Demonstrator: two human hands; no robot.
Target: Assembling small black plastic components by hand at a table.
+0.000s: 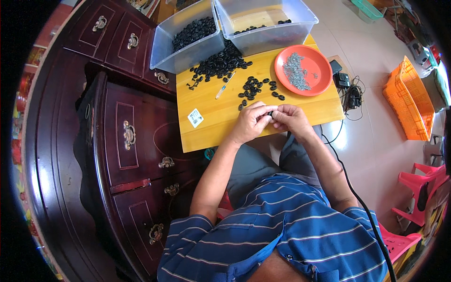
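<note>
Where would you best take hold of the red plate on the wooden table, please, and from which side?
Probably by its raised rim at the near right edge, coming from the right. The red plate lies flat, its middle covered by small grey metal bits, and that side is free; a clear plastic bin crowds the far left edge.

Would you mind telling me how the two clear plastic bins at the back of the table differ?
The left bin holds a deep heap of black rings, while the right bin holds only a thin scatter of them, its floor mostly bare. The left bin overhangs the table's left edge toward the dark cabinet; the right bin sits just behind the red plate. Both are clear, rectangular and lidless.
</note>
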